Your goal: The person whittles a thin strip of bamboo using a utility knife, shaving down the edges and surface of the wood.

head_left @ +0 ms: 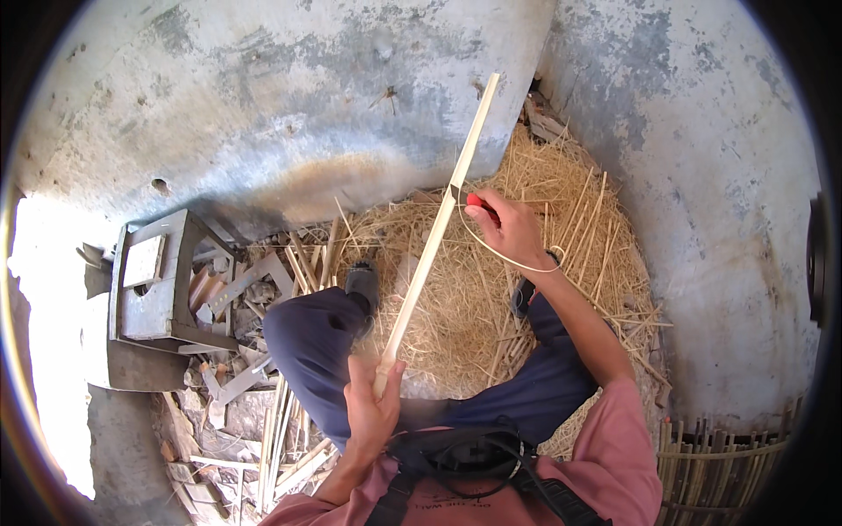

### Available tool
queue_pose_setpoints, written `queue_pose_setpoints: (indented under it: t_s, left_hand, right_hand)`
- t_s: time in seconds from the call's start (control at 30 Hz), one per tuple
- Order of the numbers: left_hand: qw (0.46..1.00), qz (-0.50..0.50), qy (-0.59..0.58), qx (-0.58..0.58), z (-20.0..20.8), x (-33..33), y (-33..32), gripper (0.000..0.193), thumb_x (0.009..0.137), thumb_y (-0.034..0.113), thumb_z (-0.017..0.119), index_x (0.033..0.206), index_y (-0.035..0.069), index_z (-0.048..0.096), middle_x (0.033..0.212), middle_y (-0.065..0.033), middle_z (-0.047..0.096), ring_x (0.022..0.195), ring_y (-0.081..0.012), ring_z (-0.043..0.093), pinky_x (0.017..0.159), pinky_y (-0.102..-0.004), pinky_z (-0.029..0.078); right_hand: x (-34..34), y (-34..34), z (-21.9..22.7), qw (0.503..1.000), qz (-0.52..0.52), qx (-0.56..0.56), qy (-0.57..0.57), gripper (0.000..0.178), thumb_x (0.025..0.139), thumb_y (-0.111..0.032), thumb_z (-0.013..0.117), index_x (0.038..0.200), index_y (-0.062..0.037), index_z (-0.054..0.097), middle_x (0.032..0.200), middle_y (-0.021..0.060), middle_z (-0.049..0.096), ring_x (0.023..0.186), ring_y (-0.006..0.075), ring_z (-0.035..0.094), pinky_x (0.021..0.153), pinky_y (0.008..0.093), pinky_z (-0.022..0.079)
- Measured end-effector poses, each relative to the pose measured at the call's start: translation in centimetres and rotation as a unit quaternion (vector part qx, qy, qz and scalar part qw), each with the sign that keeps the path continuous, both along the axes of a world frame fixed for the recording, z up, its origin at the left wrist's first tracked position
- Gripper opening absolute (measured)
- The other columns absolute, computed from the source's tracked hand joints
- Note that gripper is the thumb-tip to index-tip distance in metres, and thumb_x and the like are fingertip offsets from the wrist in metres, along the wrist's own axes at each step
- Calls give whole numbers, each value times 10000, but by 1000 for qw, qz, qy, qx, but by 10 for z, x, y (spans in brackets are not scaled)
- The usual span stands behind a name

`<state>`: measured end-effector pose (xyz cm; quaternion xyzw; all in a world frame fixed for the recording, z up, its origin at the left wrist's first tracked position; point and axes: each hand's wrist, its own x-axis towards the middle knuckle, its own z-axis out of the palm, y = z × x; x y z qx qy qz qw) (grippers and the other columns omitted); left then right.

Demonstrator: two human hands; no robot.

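My left hand [372, 405] is closed around the lower end of a long pale strip [426, 261], which looks like split bamboo or wood. The strip slants up and to the right, away from my lap. In my right hand [516, 230] is a knife [474, 202] with a red handle, my fingers wrapped round it. Its short dark blade meets the strip a little above the middle. A thin curled shaving [496, 252] hangs from near the blade and loops past my right wrist.
Straw-like shavings [465, 302] heap between my feet and against the walls. To the left, a battered box-like frame [145, 302] stands by scattered wood scraps [241, 368]. Loose slats [279, 438] lie beside my left leg. A woven stick basket [719, 465] is at the lower right.
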<state>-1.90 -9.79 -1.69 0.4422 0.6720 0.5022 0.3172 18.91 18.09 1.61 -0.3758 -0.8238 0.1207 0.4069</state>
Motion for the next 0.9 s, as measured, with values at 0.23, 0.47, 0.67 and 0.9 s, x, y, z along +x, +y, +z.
queue_pose_setpoints:
  t_s: [0.23, 0.47, 0.67, 0.9]
  left_hand:
    - [1000, -5, -14, -16, -2, 1, -33, 318, 985, 125, 780, 1046, -10, 499, 739, -152, 723, 623, -157, 689, 577, -318, 496]
    - [999, -21, 39, -24, 10, -7, -15, 325, 999, 99, 756, 1067, -3, 455, 743, -136, 716, 635, -146, 650, 574, -297, 466]
    - [998, -47, 37, 0, 8, -9, 1, 272, 1063, 104, 669, 1119, 16, 418, 741, -70, 698, 625, -46, 532, 540, -248, 371]
    - [994, -92, -45, -48, 6, -13, 24, 296, 1079, 196, 636, 1239, -6, 490, 716, -99, 634, 623, -194, 618, 609, -357, 472]
  right_hand:
    - [50, 94, 4, 979, -144, -130, 57, 517, 1115, -463, 531, 1228, 3, 726, 864, 74, 744, 614, 147, 559, 592, 313, 471]
    - [55, 81, -25, 933, -73, -340, -99, 642, 1077, -572, 538, 1301, 6, 708, 1120, 165, 763, 930, 268, 709, 881, 431, 555]
    - [52, 22, -74, 839, 194, -365, -354, 552, 1025, -495, 651, 1286, -11, 696, 1105, 207, 747, 999, 329, 715, 885, 447, 546]
    - [58, -15, -28, 916, 109, -344, -175, 387, 1059, -383, 648, 1196, -21, 641, 905, 99, 658, 800, 215, 613, 748, 385, 488]
